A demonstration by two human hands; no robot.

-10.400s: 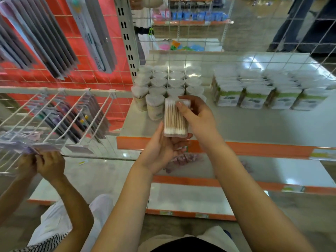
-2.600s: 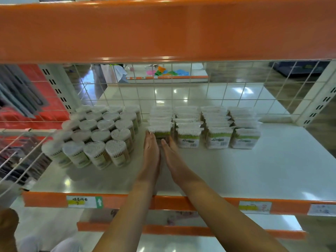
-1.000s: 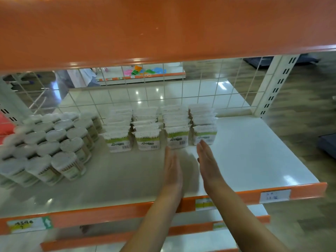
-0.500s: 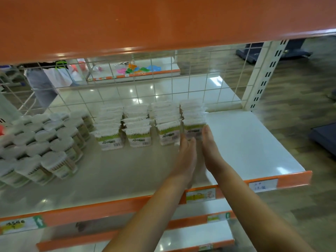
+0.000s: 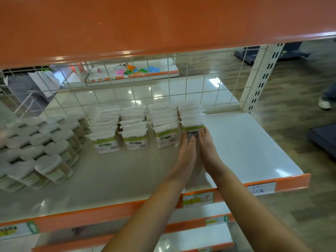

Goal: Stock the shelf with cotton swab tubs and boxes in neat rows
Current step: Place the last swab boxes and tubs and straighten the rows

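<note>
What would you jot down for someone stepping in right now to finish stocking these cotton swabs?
Left hand: fingers straight, pressed to the front of the rightmost box row.
Right hand: fingers straight, along that row's front right corner.
Cotton swab boxes: four rows running front to back, mid-shelf; the three rows to the left look squared.
Round cotton swab tubs: a packed block at the left end of the white shelf.
Done: tubs and boxes are in rows.
Left: finish squaring the rightmost row. The shelf to its right holds no stock; no spare stock is in view.
</note>
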